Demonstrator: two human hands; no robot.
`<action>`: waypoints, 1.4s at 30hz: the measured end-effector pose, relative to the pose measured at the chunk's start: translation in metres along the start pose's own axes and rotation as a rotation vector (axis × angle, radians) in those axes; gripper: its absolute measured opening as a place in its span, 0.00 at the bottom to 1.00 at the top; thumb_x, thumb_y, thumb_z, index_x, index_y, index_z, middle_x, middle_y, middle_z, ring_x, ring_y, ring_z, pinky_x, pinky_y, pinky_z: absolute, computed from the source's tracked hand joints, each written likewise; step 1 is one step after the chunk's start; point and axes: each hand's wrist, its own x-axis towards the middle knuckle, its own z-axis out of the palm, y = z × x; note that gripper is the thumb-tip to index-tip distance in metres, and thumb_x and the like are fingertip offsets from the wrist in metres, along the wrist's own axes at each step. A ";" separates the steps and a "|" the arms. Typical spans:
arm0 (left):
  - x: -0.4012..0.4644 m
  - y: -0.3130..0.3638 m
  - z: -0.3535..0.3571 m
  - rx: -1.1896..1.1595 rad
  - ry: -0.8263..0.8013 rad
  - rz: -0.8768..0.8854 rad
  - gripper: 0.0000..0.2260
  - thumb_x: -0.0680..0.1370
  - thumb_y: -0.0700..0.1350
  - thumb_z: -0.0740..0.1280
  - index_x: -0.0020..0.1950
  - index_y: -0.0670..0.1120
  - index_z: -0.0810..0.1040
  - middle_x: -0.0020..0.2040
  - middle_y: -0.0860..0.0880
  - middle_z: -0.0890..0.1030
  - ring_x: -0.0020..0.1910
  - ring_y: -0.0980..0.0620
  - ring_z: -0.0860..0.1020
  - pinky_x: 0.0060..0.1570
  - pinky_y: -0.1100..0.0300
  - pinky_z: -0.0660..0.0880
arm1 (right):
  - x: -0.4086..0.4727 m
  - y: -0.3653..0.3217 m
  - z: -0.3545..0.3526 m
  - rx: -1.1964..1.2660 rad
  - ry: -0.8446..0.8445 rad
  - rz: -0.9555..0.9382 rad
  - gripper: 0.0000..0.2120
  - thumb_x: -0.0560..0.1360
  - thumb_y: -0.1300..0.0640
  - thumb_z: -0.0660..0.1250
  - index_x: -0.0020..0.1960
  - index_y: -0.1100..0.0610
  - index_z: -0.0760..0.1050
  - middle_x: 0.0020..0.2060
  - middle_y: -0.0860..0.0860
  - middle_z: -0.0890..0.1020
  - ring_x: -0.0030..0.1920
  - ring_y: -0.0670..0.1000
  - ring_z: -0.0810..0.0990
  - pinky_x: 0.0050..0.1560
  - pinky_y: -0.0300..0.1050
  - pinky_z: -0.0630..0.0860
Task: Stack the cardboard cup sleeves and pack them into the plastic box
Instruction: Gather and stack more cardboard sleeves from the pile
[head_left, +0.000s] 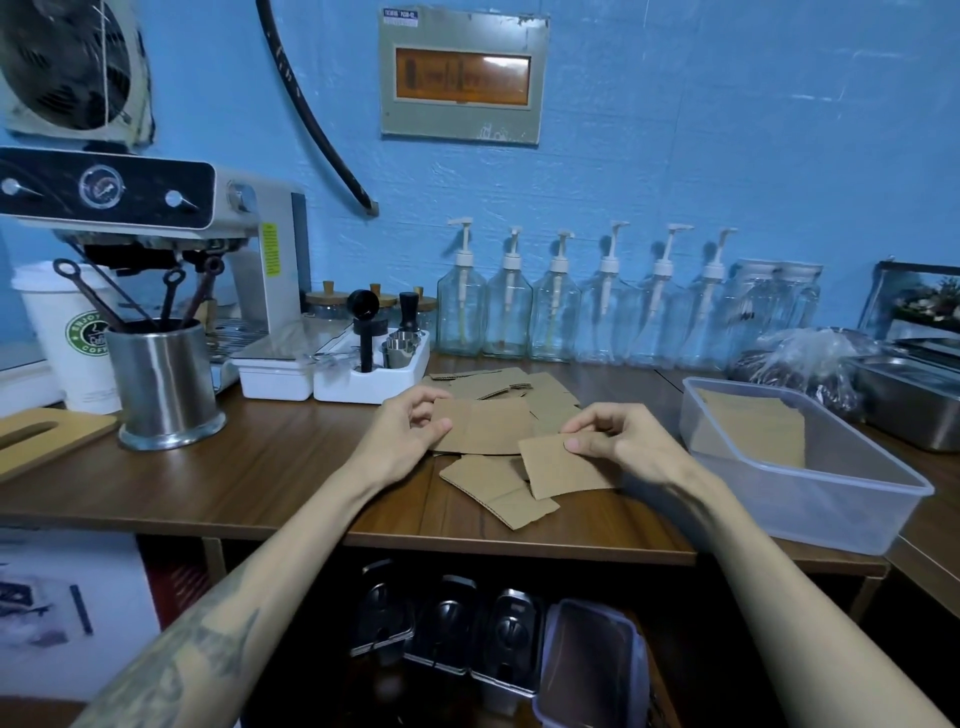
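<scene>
Several flat brown cardboard cup sleeves lie scattered on the wooden counter (291, 483) in front of me. My left hand (400, 431) pinches the left edge of one sleeve (488, 426) held above the pile. My right hand (618, 436) pinches the upper right corner of a second sleeve (561, 473). Another sleeve (498, 493) lies flat near the counter's front edge. More loose sleeves (509, 384) sit behind my hands. The clear plastic box (841, 514) stands to the right, with a stack of sleeves (753, 431) leaning inside against its far left wall.
A steel utensil cup (166, 384) and a paper coffee cup (67, 338) stand at the left by the espresso machine (208, 249). White trays (374, 374) and a row of pump bottles (561, 312) line the back. Steel pans (914, 405) and a plastic bag (800, 364) are at the far right.
</scene>
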 end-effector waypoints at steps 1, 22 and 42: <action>0.000 0.000 0.000 0.005 -0.002 0.002 0.12 0.78 0.39 0.70 0.55 0.55 0.77 0.48 0.33 0.81 0.43 0.50 0.77 0.57 0.48 0.75 | 0.001 -0.004 -0.001 0.038 0.010 -0.005 0.04 0.71 0.63 0.76 0.44 0.57 0.83 0.37 0.52 0.85 0.39 0.47 0.81 0.45 0.39 0.76; 0.000 0.000 0.003 0.097 -0.048 0.009 0.21 0.78 0.38 0.69 0.69 0.51 0.75 0.60 0.49 0.77 0.63 0.55 0.72 0.51 0.78 0.65 | 0.018 -0.010 0.060 -0.124 0.487 0.078 0.18 0.70 0.53 0.76 0.58 0.50 0.77 0.54 0.52 0.83 0.50 0.54 0.82 0.52 0.54 0.81; 0.001 0.002 0.003 0.060 -0.074 0.055 0.20 0.79 0.37 0.68 0.69 0.50 0.75 0.66 0.50 0.77 0.66 0.54 0.72 0.66 0.65 0.66 | 0.010 -0.020 0.070 -0.355 0.157 -0.212 0.16 0.76 0.60 0.71 0.61 0.47 0.78 0.50 0.40 0.80 0.44 0.35 0.77 0.48 0.30 0.71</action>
